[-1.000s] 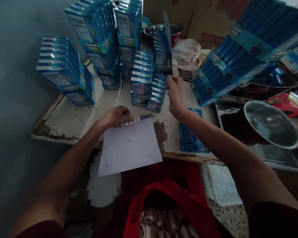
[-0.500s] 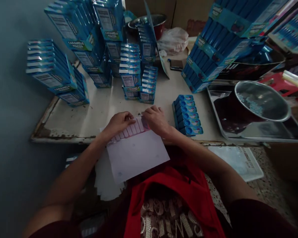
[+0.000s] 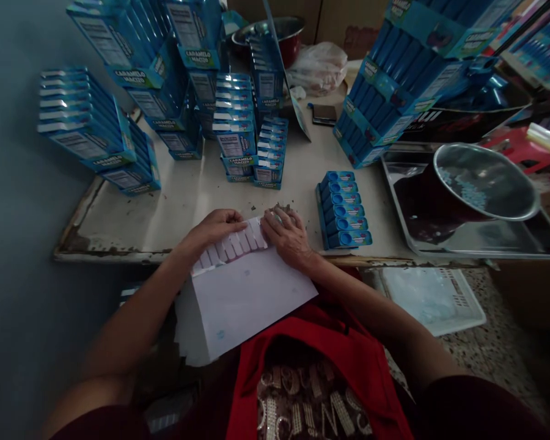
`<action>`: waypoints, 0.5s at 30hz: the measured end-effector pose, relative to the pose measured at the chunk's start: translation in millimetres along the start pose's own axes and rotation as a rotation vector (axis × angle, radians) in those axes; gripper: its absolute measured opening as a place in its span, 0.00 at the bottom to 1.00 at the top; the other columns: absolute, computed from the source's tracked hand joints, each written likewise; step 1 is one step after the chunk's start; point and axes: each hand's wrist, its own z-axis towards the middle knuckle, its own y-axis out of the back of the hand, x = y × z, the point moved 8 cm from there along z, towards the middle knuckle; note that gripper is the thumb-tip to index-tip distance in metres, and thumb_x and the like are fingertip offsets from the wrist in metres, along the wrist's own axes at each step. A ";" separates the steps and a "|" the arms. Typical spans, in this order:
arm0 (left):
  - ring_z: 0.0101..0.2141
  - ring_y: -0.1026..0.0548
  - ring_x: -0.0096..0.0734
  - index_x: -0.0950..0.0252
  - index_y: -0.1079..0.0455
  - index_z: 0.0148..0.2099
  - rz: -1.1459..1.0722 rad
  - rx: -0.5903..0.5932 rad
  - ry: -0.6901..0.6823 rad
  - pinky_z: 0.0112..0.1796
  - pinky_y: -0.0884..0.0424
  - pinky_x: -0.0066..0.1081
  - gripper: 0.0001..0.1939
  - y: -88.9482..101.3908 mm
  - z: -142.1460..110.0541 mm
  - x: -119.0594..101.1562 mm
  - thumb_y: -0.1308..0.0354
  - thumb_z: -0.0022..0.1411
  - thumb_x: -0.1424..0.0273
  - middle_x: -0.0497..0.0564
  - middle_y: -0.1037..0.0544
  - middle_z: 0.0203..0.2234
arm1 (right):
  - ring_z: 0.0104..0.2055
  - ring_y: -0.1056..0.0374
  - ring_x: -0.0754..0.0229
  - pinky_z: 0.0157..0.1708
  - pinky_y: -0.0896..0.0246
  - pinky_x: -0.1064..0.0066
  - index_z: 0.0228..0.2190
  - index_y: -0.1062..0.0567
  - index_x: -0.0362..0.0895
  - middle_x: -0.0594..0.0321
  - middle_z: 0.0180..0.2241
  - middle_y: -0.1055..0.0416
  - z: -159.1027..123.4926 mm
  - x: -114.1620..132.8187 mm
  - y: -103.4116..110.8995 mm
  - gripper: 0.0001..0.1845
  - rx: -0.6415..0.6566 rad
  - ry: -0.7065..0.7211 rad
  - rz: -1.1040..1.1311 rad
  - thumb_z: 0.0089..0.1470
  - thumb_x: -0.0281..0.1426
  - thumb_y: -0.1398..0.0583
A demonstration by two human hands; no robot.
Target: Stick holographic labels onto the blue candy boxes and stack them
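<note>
A white card sheet (image 3: 252, 299) lies across the table's front edge and hangs down toward my lap. Its far end is a strip of narrow cut tabs (image 3: 231, 247). My left hand (image 3: 220, 226) is closed at the strip's far edge, thumb and fingertips pinching the tabs. Over the strip's right end, my right hand (image 3: 286, 235) bends its fingers and grips the card; its thumb is hidden. More pale sheets (image 3: 187, 336) show below the card at the left. To the right of my right hand stands a blue display box (image 3: 346, 211) holding a row of small blue packs.
Stacks of blue candy boxes (image 3: 87, 131) line the table's left and back. A tall blue stack (image 3: 385, 91) rises at the back right. A metal bowl (image 3: 486, 183) sits on a metal tray (image 3: 421, 247) at right. Below is a white crate (image 3: 474, 305).
My right hand has shifted, its fingers more bent over the strip's right end. The card has tilted slightly and its lower edge sits lower. My left hand keeps its hold.
</note>
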 end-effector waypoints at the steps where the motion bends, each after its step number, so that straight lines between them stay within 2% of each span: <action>1: 0.26 0.31 0.32 0.62 0.26 0.33 0.003 0.010 -0.003 0.29 0.38 0.30 0.23 -0.8 1.4 -0.1 0.26 0.45 0.51 0.47 0.25 0.25 | 0.71 0.34 0.44 0.69 0.44 0.49 0.62 0.21 0.47 0.53 0.69 0.25 -1.6 -0.3 -0.1 0.21 -0.005 0.002 0.005 0.74 0.26 0.44; 5: 0.25 0.33 0.31 0.61 0.26 0.32 0.061 0.027 -0.019 0.29 0.39 0.30 0.22 -5.0 8.0 -0.8 0.26 0.46 0.51 0.45 0.27 0.23 | 0.66 0.31 0.47 0.67 0.47 0.52 0.55 0.18 0.47 0.56 0.63 0.20 -4.9 -2.7 5.1 0.16 -0.043 0.026 -0.002 0.75 0.27 0.43; 8: 0.26 0.31 0.32 0.61 0.25 0.31 0.188 -0.011 -0.044 0.30 0.39 0.31 0.18 -8.1 10.4 -3.5 0.28 0.49 0.54 0.45 0.27 0.22 | 0.62 0.32 0.49 0.64 0.50 0.54 0.49 0.17 0.46 0.56 0.53 0.16 -6.5 -4.2 15.4 0.13 -0.092 0.039 -0.018 0.75 0.28 0.42; 13: 0.30 0.27 0.38 0.59 0.25 0.32 0.410 -0.132 -0.049 0.32 0.39 0.33 0.11 -3.7 12.7 -15.4 0.32 0.53 0.58 0.48 0.24 0.25 | 0.49 0.33 0.52 0.54 0.51 0.56 0.36 0.19 0.47 0.59 0.39 0.19 -8.0 0.1 40.4 0.13 -0.128 0.025 -0.010 0.73 0.27 0.41; 15: 0.31 0.26 0.39 0.59 0.24 0.33 0.451 -0.118 -0.064 0.33 0.39 0.34 0.10 -0.3 19.7 -19.6 0.33 0.54 0.58 0.48 0.23 0.26 | 0.45 0.33 0.53 0.49 0.51 0.56 0.35 0.19 0.47 0.60 0.36 0.20 -10.0 2.6 54.7 0.13 -0.128 -0.016 0.032 0.73 0.29 0.40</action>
